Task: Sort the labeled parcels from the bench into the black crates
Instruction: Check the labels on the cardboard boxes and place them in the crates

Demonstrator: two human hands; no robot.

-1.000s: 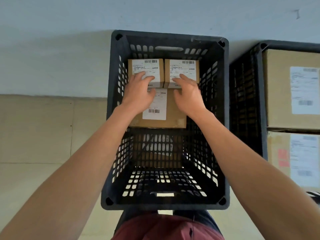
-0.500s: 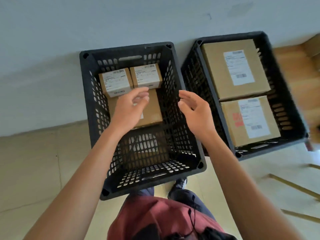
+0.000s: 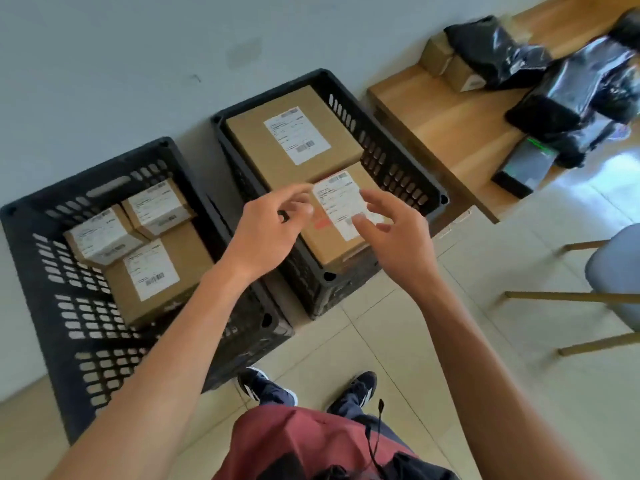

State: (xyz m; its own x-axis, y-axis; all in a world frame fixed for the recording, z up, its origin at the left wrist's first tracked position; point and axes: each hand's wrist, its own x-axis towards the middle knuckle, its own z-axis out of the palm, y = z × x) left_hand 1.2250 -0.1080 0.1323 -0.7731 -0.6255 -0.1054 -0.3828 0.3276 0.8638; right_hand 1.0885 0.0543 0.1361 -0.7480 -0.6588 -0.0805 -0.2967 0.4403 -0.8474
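Two black crates stand on the floor against the wall. The left crate (image 3: pixel 38 278) holds two small labeled boxes (image 3: pixel 104 237) (image 3: pixel 157 207) on top of a larger labeled box (image 3: pixel 187 268). The right crate (image 3: pixel 398 157) holds two big labeled cardboard boxes (image 3: pixel 249 140) (image 3: pixel 322 244). My left hand (image 3: pixel 266 233) and my right hand (image 3: pixel 394 230) hover empty above the right crate's near end, fingers loosely spread. On the wooden bench (image 3: pixel 450 126) at the upper right lie black bagged parcels (image 3: pixel 498 53) (image 3: pixel 554 98) and small cardboard boxes (image 3: pixel 460 76).
A dark flat device (image 3: pixel 523 164) with a green light sits at the bench's near end. A grey chair (image 3: pixel 616 271) with thin gold legs stands at the right. My shoes (image 3: pixel 266 386) are on the tiled floor in front of the crates.
My hands have come out of the left crate, leaving the two small boxes there, and moved right over the second crate. The view has swung right, revealing the bench.
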